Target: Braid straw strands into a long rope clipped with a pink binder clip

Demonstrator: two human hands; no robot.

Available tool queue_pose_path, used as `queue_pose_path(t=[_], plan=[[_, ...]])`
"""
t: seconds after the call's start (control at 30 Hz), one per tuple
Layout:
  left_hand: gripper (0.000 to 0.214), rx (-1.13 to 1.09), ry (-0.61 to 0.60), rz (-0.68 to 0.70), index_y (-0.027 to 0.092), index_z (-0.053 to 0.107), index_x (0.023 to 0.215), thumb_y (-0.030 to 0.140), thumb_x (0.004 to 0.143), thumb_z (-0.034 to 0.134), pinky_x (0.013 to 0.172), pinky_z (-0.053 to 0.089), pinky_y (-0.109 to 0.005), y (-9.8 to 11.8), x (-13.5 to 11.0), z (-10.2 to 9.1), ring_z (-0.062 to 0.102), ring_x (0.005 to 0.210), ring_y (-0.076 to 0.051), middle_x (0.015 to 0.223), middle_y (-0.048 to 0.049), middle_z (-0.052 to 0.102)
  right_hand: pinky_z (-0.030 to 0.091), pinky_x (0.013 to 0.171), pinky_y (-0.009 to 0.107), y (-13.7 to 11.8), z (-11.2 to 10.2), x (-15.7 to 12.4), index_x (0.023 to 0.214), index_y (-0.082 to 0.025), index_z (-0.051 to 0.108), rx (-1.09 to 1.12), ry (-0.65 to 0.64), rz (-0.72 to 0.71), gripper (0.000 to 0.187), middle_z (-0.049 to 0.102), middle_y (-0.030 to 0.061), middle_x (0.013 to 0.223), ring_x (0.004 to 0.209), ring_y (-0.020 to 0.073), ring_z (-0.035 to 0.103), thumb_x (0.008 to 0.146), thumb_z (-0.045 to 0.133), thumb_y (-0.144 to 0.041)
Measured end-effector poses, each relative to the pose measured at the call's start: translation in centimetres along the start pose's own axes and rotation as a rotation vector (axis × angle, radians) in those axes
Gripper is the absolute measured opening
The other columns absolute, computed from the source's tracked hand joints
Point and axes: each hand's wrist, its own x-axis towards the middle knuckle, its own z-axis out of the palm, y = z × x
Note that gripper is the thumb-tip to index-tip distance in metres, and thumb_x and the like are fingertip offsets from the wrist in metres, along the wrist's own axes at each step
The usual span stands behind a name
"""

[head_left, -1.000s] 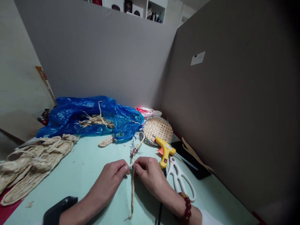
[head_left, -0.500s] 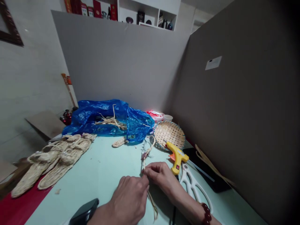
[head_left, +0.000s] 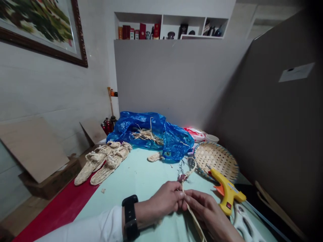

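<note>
In the head view my left hand [head_left: 165, 200] pinches a pale straw cord [head_left: 193, 220] low over the table. My right hand [head_left: 205, 208] has thumb and fingers closed on the same cord, its fingertips against those of my left. Beyond my fingers the cord bends into a loop [head_left: 193, 168], beside a small dark reddish piece with thin wires [head_left: 181, 176]. From my right hand its loose end trails toward the near edge. A yellow glue gun [head_left: 228, 193] lies just right of my right hand, with white-handled scissors [head_left: 244, 223] below it.
A woven bamboo basket [head_left: 217, 159] sits behind the glue gun. The blue plastic bag [head_left: 141, 121] at the back holds loose straw [head_left: 147, 134], with a woven sole [head_left: 155, 156] before it. Straw sandals [head_left: 111, 164] stand left. A grey partition [head_left: 272, 127] rises on the right.
The view has turned left, so the table things sit farther right in the picture. My hands remain together on the cord, and more of my left sleeve and watch shows.
</note>
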Motion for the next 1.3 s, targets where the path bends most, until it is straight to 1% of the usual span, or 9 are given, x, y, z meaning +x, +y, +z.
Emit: queue_pose_path(t=[0.17,0.33,0.57,0.73,0.87,0.97,1.1,1.17,1.3], plan=[[0.022,0.102,0.136,0.009,0.016,0.058,0.081,0.035,0.092,0.053,0.052,0.04,-0.024,0.0,-0.4,-0.2,0.048,0.051,-0.01,0.065,0.0052,0.054,0.039,0.061,0.026,-0.5,-0.6,-0.7,0.068,-0.016,0.062,-0.41,0.049,-0.043,0.048,0.062,0.0049,0.066,0.064,0.018,0.055,0.082,0.054,-0.061],[0.024,0.255,0.216,0.027,0.017,0.056,0.066,0.029,0.087,0.06,0.062,0.043,-0.028,0.1,-0.7,-0.1,0.052,0.061,-0.013,0.061,0.0058,0.05,0.038,0.063,0.03,-0.9,-0.2,-1.8,0.074,-0.017,0.06,-0.9,0.216,-0.109,0.043,0.064,0.0063,0.069,0.067,0.0211,0.057,0.091,0.037,-0.049],[0.028,0.244,0.177,0.032,0.015,0.059,0.07,0.035,0.09,0.06,0.059,0.048,-0.027,-0.3,-0.1,-0.3,0.056,0.06,-0.011,0.066,0.0049,0.057,0.034,0.054,0.024,-1.0,0.9,-2.5,0.071,-0.019,0.052,-0.954,0.25,-0.218,0.037,0.053,-0.0001,0.06,0.057,0.0146,0.051,0.096,0.035,-0.04],[0.034,0.027,0.057,-0.018,0.016,0.054,0.068,0.038,0.094,0.053,0.036,0.028,-0.018,-1.0,-0.1,-0.6,0.031,0.036,-0.004,0.051,0.0111,0.04,0.031,0.052,0.023,-0.2,2.2,-2.8,0.071,-0.018,0.049,-1.051,0.206,-0.461,0.024,0.052,-0.0006,0.058,0.05,0.0117,0.044,0.091,0.037,-0.02],[0.029,-0.089,-0.004,0.0,0.018,0.049,0.061,0.03,0.088,0.055,0.036,0.014,-0.019,-1.0,-0.1,-0.9,0.022,0.035,-0.004,0.042,0.0127,0.031,0.024,0.052,0.027,0.2,2.5,-3.2,0.075,-0.017,0.054,-1.253,0.143,-0.555,0.016,0.058,0.0014,0.065,0.051,0.0114,0.04,0.078,0.042,-0.007],[0.023,-0.135,-0.033,-0.02,0.02,0.047,0.06,0.033,0.077,0.058,0.036,0.01,-0.021,-0.7,-0.2,-1.2,0.017,0.035,-0.004,0.038,0.0132,0.029,0.025,0.052,0.025,-0.7,2.1,-3.2,0.069,-0.017,0.057,-1.131,0.202,-0.493,0.021,0.056,-0.0005,0.06,0.05,0.01,0.039,0.087,0.045,-0.016],[0.025,-0.153,-0.065,-0.046,0.021,0.048,0.066,0.041,0.074,0.059,0.038,0.008,-0.022,-0.5,-0.3,-1.4,0.012,0.038,-0.005,0.04,0.0147,0.026,0.033,0.057,0.023,-2.2,1.0,-2.7,0.077,-0.016,0.065,-0.79,0.456,-0.338,0.032,0.062,0.0015,0.066,0.059,0.0117,0.051,0.094,0.045,-0.034],[0.026,-0.138,-0.076,-0.043,0.02,0.049,0.068,0.043,0.076,0.058,0.038,0.007,-0.022,-0.4,-0.4,-1.3,0.012,0.038,-0.005,0.041,0.0147,0.025,0.036,0.059,0.022,-2.4,0.6,-2.3,0.079,-0.015,0.065,-0.66,0.402,-0.249,0.031,0.063,0.0022,0.068,0.063,0.0131,0.054,0.093,0.047,-0.035],[0.027,-0.057,-0.083,-0.011,0.018,0.051,0.07,0.043,0.081,0.052,0.04,0.01,-0.022,-0.1,-0.7,-1.0,0.016,0.04,-0.006,0.047,0.0099,0.04,0.04,0.055,0.02,-1.6,0.4,-1.6,0.079,-0.015,0.06,-0.475,0.137,-0.133,0.027,0.062,0.0011,0.065,0.058,0.0119,0.058,0.094,0.041,-0.027]])
